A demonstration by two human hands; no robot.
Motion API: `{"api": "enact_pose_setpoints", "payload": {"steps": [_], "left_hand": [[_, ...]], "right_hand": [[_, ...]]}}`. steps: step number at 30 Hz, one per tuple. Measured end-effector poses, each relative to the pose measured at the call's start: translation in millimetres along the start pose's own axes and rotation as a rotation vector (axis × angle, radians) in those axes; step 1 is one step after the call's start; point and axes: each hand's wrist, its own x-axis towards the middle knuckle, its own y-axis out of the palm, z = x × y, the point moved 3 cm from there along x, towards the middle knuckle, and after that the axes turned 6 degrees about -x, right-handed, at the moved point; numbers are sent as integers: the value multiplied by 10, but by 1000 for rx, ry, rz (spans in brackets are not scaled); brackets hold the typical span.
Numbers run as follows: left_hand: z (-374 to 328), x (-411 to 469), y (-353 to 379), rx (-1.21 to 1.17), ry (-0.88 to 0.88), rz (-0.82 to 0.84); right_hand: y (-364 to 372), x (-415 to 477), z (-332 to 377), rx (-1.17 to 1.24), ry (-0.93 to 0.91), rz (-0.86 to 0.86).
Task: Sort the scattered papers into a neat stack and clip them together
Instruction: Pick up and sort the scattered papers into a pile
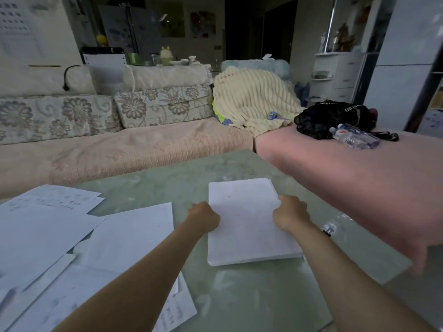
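Observation:
A squared stack of white papers [244,219] lies on the pale green glass table [251,295]. My left hand [206,218] grips the stack's left edge with curled fingers. My right hand [291,215] grips its right edge the same way. Loose sheets [129,236] lie scattered over the table's left side, overlapping one another; some carry handwriting. A small dark clip-like object [328,230] sits on the glass just right of my right wrist; it is too small to identify.
A sofa with a pink cover [143,152] wraps around the table's far and right sides. On it lie a cream blanket [254,99], a black bag [333,118] and a plastic bottle [354,136].

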Motion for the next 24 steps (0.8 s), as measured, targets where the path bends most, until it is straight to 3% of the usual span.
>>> {"api": "enact_pose_setpoints", "payload": {"steps": [3, 7, 12, 16, 21, 24], "left_hand": [[44, 41, 81, -18, 7, -2], [62, 6, 104, -62, 71, 2], [86, -120, -41, -69, 119, 0], [304, -202, -425, -34, 171, -77], [876, -287, -980, 79, 223, -146], [1275, -275, -1297, 235, 218, -163]], "right_hand": [[51, 7, -42, -104, 16, 94], [64, -41, -38, 18, 6, 191], [-16, -185, 144, -153, -49, 95], [18, -371, 558, -69, -246, 69], [318, -856, 1342, 19, -542, 246], [598, -1055, 1744, -20, -595, 384]]}}
